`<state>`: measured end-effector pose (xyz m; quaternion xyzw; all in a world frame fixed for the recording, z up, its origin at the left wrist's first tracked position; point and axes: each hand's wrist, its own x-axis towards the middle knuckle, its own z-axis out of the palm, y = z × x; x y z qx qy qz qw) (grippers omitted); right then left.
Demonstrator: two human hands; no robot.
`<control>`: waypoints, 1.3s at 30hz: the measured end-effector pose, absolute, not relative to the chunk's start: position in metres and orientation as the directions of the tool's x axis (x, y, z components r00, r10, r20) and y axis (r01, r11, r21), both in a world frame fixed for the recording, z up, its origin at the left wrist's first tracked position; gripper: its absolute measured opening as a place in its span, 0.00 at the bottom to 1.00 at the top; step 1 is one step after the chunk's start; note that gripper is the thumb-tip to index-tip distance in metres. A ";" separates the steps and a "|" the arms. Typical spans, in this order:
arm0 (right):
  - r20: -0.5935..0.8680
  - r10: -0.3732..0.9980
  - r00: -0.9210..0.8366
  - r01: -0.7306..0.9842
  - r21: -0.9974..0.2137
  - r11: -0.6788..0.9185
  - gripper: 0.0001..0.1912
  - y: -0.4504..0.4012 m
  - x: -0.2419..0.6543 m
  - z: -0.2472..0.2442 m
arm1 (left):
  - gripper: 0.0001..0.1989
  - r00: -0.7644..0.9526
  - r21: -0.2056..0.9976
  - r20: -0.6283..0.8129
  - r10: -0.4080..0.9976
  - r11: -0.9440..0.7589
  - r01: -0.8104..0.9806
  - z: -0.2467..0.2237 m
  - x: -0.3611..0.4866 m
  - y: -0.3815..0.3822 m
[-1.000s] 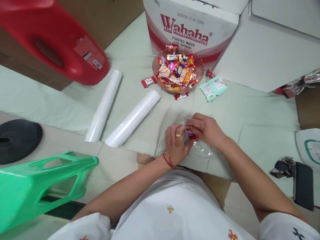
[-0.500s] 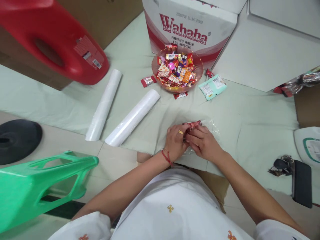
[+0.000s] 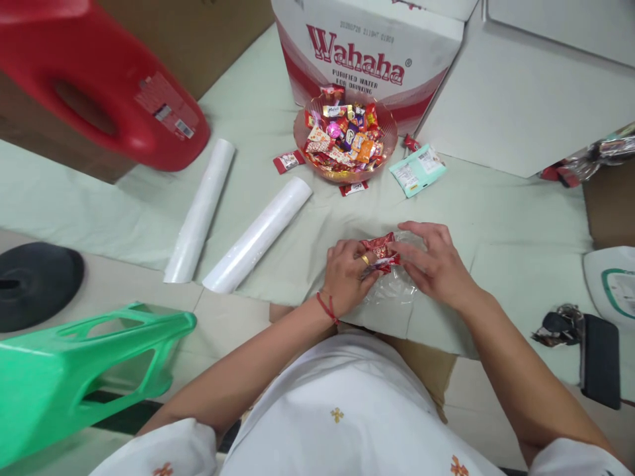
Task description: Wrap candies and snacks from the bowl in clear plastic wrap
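Note:
Near the table's front edge, my left hand is closed on red-wrapped candies, gripping their left end; how many there are I cannot tell. Clear plastic film lies crumpled beneath them. My right hand is just to the right, its fingers spread and one fingertip close to the wrappers; whether it touches them is unclear. Beyond both hands stands a glass bowl heaped with wrapped sweets. Small red packets lie beside it, with a mint-green packet to its right.
Two white plastic rolls lie on the left. A red jug and a Wahaha carton stand behind. At the right are a black phone and keys. A green plastic stool is at lower left.
My right hand has come away to the right from the candies and spread its fingers. My left hand keeps its hold, and more of the red wrappers now shows.

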<state>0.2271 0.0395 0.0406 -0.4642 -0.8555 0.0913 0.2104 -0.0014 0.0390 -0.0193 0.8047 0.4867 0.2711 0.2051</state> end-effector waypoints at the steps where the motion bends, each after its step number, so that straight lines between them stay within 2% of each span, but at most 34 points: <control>1: 0.263 0.822 -0.506 0.763 -0.308 0.568 0.18 0.044 0.227 0.039 | 0.11 0.367 0.585 0.245 0.897 -0.439 0.682 -0.018 -0.001 0.040; 3: 0.252 0.816 -0.521 0.777 -0.257 0.575 0.15 0.050 0.225 0.034 | 0.07 0.365 0.581 0.260 0.894 -0.447 0.680 -0.015 -0.001 0.042; 5: 0.243 0.822 -0.515 0.779 -0.267 0.567 0.12 0.053 0.222 0.031 | 0.02 0.381 0.597 0.258 0.888 -0.457 0.659 -0.015 0.000 0.044; 9: 0.263 0.828 -0.496 0.748 -0.356 0.561 0.11 0.047 0.219 0.028 | 0.03 0.395 0.604 0.241 0.887 -0.455 0.654 -0.017 0.000 0.047; 14: 0.303 0.826 -0.476 0.708 -0.424 0.564 0.12 0.032 0.225 0.020 | 0.04 0.425 0.526 0.271 0.864 -0.503 0.686 -0.018 -0.001 0.045; 22: 0.335 0.783 -0.524 0.753 -0.247 0.610 0.10 0.024 0.238 -0.004 | 0.10 0.562 0.390 0.280 0.778 -0.627 0.674 -0.018 -0.002 0.042; 25: 0.315 0.786 -0.531 0.757 -0.239 0.608 0.10 0.024 0.243 -0.007 | 0.09 0.562 0.373 0.260 0.785 -0.619 0.692 -0.020 -0.003 0.042; 32: 0.273 0.853 -0.445 0.766 -0.378 0.520 0.14 0.013 0.266 -0.009 | 0.11 0.616 0.386 0.267 0.741 -0.668 0.636 -0.030 -0.018 0.042; 39: 0.262 0.911 -0.317 0.726 -0.551 0.411 0.11 0.002 0.284 -0.007 | 0.14 0.680 0.348 0.293 0.672 -0.738 0.578 -0.033 -0.032 0.045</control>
